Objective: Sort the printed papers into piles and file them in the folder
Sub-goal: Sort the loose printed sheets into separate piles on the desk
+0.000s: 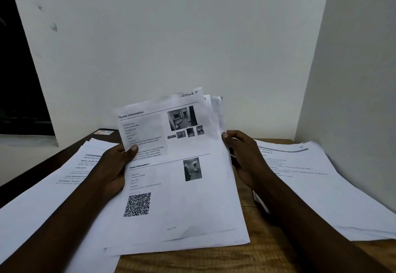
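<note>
Both hands are on the stack of papers [182, 187], held tilted above the middle of the desk [214, 260]. The left hand [113, 165] pinches its left edge, thumb pressed on the printed face and fingers hidden behind. The right hand [242, 155] grips the right edge, thumb on top. The sheets fan out at the stack's far right corner. The left pile [53, 187] runs along the desk's left side, and the right pile [321, 176] sits close to the side wall [353, 80]. Bare wood shows between the stack and the right pile and along the near edge. A small card [104, 132] lies at the far left corner.
</note>
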Demonstrator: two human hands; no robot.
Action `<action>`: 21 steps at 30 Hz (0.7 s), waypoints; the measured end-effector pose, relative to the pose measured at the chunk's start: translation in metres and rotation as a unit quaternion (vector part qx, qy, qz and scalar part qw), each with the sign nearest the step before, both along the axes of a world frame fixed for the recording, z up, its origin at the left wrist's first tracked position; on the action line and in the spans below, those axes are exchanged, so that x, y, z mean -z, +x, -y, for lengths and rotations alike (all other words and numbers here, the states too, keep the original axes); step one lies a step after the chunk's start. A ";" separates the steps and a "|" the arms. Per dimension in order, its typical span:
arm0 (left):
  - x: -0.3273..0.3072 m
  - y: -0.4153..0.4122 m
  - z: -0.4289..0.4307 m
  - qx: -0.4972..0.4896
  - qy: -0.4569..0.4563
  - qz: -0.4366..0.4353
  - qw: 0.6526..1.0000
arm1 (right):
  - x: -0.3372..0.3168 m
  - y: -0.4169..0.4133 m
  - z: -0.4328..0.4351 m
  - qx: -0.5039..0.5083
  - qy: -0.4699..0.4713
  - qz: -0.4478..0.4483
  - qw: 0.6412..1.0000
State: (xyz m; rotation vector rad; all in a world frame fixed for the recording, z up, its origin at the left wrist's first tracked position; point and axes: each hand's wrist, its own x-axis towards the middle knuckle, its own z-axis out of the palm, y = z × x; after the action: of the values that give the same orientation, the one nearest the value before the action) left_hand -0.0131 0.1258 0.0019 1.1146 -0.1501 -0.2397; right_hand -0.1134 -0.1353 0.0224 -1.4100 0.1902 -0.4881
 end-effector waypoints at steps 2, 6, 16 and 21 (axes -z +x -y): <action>0.000 0.000 0.000 -0.002 0.002 -0.001 1.000 | -0.002 -0.002 -0.001 -0.014 0.012 -0.005 1.000; 0.001 0.002 -0.001 -0.005 0.008 0.002 1.000 | -0.001 -0.003 -0.002 -0.006 0.009 0.005 1.000; 0.001 0.002 0.000 -0.008 0.019 0.004 1.000 | 0.005 -0.002 -0.002 0.080 -0.157 0.039 0.984; 0.001 0.002 0.001 -0.001 0.015 0.001 1.000 | 0.003 -0.002 -0.001 0.121 -0.179 0.057 0.975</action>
State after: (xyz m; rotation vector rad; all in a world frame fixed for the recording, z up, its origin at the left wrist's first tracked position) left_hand -0.0108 0.1249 0.0012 1.1439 -0.1479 -0.2392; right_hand -0.1149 -0.1340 0.0196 -1.7133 0.1874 -0.8350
